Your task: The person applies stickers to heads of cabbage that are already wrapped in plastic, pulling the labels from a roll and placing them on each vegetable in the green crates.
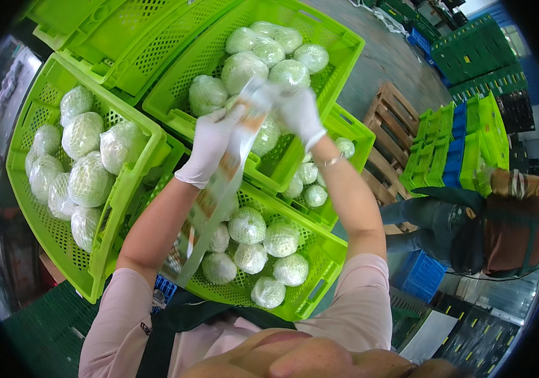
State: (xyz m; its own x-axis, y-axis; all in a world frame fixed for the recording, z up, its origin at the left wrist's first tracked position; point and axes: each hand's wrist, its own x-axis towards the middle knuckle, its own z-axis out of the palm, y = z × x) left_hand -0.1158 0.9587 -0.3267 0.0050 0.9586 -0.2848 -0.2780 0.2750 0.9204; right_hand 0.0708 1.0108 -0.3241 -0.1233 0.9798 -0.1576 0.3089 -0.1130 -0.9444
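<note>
My left hand (pixel 215 139), in a white glove, grips a long strip of printed labels (pixel 226 177). The strip hangs past my left forearm toward my lap. My right hand (pixel 300 111), also gloved, is at the strip's upper end with fingers closed on it; motion blurs both there. Under my hands is a lime-green perforated crate (pixel 293 163) of film-wrapped, pale green round produce (pixel 244 71). Nearer my body, another green crate (pixel 323 279) carries smaller wrapped rounds (pixel 250 259). To the left, a tilted green crate (pixel 97 279) contains more wrapped rounds (pixel 90 178).
More green crates (pixel 113 33) stand at the upper left. A further crate (pixel 359 137) of small rounds sits on the right, beside wooden pallets (pixel 390 113). Stacked green and blue crates (pixel 458 137) and another person (pixel 477 227) are farther right. A blue crate (pixel 416 276) rests on the floor.
</note>
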